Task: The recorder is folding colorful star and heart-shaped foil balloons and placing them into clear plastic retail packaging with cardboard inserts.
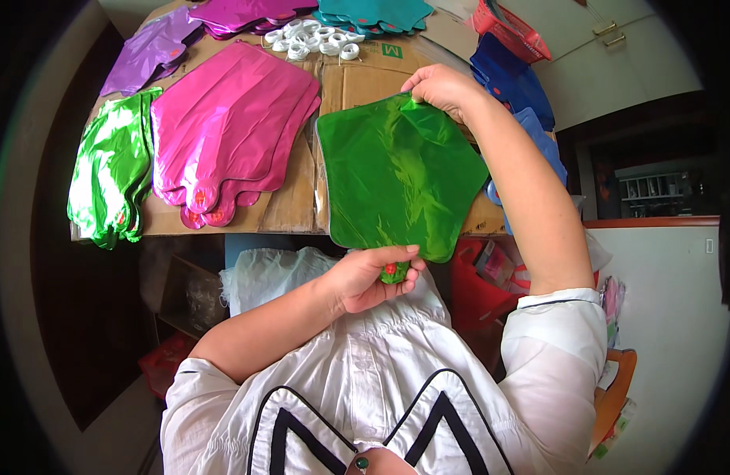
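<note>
A flat dark green foil balloon [396, 174], uninflated and with pointed corners, is held over the front edge of the cardboard-covered table. Its lower tab, with a small red mark, is pinched between the thumb and fingers of my left hand [378, 277]. At the top corner, my right hand [442, 89] grips the foil, which folds over slightly under the fingers. Left of it lies a stack of pink foil balloons [234, 123], tabs toward me. Beside that stack, bright green foil balloons [111, 162] hang a little over the table's edge.
White ribbon rolls [313, 38] sit at the back of the cardboard [365, 79]. Purple [151, 47], magenta [246, 14] and teal foil balloons [373, 14] lie along the far side. Blue foil balloons [511, 75] and a red basket [511, 32] are at the right.
</note>
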The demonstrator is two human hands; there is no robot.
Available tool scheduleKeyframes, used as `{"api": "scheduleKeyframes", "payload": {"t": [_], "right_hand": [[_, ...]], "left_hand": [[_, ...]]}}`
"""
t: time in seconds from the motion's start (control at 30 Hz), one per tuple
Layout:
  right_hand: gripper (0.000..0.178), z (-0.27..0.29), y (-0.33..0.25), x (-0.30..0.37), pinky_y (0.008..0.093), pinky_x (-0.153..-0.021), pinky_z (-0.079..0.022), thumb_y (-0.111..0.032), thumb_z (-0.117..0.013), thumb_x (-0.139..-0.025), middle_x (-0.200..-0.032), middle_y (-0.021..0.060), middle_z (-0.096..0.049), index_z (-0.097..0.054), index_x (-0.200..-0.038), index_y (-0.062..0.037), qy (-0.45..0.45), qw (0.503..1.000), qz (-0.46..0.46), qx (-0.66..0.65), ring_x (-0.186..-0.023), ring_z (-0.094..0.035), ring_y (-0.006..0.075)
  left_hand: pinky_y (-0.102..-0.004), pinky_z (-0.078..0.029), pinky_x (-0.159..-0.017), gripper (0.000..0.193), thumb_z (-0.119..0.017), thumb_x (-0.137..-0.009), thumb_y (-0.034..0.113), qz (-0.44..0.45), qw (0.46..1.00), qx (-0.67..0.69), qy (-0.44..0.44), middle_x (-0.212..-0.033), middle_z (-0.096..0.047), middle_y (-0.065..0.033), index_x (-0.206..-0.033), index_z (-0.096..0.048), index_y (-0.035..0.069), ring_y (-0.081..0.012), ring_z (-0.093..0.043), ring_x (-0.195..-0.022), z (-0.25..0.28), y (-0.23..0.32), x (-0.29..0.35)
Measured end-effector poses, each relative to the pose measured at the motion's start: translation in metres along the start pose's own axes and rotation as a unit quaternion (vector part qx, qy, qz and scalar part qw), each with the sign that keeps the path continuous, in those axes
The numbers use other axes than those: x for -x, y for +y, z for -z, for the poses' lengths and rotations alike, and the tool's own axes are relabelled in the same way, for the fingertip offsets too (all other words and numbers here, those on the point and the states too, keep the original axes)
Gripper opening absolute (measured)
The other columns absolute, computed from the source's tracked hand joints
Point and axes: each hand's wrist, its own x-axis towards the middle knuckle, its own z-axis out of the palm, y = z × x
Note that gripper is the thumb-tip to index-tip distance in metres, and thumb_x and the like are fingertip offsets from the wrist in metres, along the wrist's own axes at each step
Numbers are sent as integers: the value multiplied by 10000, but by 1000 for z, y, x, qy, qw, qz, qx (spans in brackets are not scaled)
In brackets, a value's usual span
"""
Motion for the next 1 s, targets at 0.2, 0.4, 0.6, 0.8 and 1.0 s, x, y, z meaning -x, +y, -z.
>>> {"api": "scheduleKeyframes", "payload": {"t": [0.2, 0.4, 0.6, 0.8, 1.0], "right_hand": [[197, -3, 3, 0, 292, -562, -507, 45, -564, -762, -792, 68, -640, -644, -934, -10, 17, 1000, 14, 13, -659, -601, 144], [213, -8, -3, 2, 338, -638, -482, 56, -501, -779, -780, 96, -665, -692, -845, -9, 36, 999, 19, 10, -719, -596, 191], [220, -7, 2, -7, 339, -597, -464, 51, -491, -775, -761, 95, -656, -687, -850, -15, 40, 998, 29, 28, -687, -583, 179], [219, -5, -1, -6, 328, -562, -451, 63, -507, -764, -744, 86, -652, -687, -859, -20, 20, 999, 24, 33, -656, -578, 170], [222, 5, -6, -10, 292, -619, -491, 58, -578, -770, -798, 65, -660, -679, -955, -12, 4, 995, 22, 95, -702, -607, 137]], "left_hand": [[-320, -542, -762, 173, -585, -964, 177, -3, 1000, 5, 8, -939, -637, -118, -1045, -563, 25, -188, -614, -811, -8, 2, 2], [-315, -542, -750, 180, -531, -997, 186, -1, 999, -11, 41, -921, -623, -122, -1078, -520, 25, -191, -597, -807, -13, 4, 4], [-313, -490, -721, 134, -488, -1029, 191, -16, 996, -45, 80, -831, -574, -61, -1004, -516, 63, -140, -489, -695, -18, 0, 1], [-296, -449, -746, 186, -473, -1042, 240, -27, 993, -96, 65, -783, -525, -2, -908, -505, 115, -108, -429, -669, -24, -1, 9], [-283, -428, -727, 196, -467, -1045, 252, -28, 992, -111, 53, -763, -512, 15, -899, -506, 128, -108, -419, -672, -14, -4, 4]]}}
